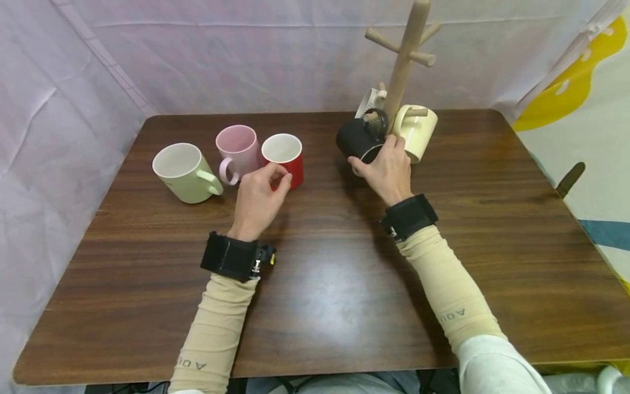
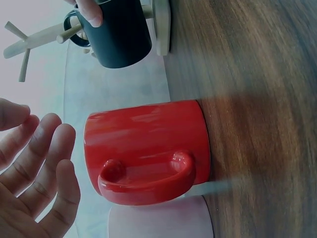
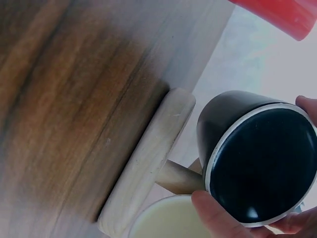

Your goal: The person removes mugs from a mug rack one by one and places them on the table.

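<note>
My right hand (image 1: 391, 174) holds a black mug (image 1: 353, 138) by its rim, thumb on one side and fingers on the other. The mug lies tilted on its side against a wooden mug tree (image 1: 407, 57), and a lower peg passes through its handle in the left wrist view. In the right wrist view the black mug's open mouth (image 3: 265, 163) faces the camera. My left hand (image 1: 260, 200) hovers beside a red mug (image 2: 148, 134) with loosely bent fingers and nothing in them. That mug stands upright with a white inside.
A pink mug (image 1: 241, 153) and a light green mug (image 1: 184, 178) stand upright left of the red one. On the tree hang a cream mug (image 1: 418, 137) and a white mug (image 1: 369, 103), partly hidden. Upper pegs (image 1: 381, 40) stick out. A cloth wall (image 1: 246, 65) borders the wooden table (image 1: 334, 295).
</note>
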Available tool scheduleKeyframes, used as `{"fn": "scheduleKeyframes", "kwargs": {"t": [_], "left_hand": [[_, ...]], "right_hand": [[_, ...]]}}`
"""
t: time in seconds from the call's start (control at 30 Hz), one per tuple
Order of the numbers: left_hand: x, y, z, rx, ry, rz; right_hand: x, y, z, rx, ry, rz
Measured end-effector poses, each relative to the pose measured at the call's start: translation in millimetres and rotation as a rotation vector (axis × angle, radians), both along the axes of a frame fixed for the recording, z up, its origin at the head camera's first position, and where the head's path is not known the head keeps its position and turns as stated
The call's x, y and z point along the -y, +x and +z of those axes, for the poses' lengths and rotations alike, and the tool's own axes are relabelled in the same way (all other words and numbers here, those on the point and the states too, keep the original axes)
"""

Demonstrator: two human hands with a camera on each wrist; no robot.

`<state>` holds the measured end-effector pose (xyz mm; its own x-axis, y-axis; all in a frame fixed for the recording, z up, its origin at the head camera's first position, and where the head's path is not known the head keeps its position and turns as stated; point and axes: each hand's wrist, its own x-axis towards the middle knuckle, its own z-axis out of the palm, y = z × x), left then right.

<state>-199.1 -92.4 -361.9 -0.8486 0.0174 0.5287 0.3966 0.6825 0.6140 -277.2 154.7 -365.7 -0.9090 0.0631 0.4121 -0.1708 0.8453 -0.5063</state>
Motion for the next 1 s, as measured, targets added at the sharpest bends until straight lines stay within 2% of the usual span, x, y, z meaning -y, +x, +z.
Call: {"fn": "scheduleKeyframes", "kwargs": {"t": [0.43, 1.0], "left_hand": [[2.5, 1.3, -0.1, -0.022, 0.001, 0.007], [0.9, 1.0, 0.0, -0.014, 0.008, 0.013]], "right_hand": [[-1.6, -1.2, -2.3, 0.003, -0.061, 0.037], [0.0, 0.4, -1.1, -0.048, -0.108, 0.055]]}}
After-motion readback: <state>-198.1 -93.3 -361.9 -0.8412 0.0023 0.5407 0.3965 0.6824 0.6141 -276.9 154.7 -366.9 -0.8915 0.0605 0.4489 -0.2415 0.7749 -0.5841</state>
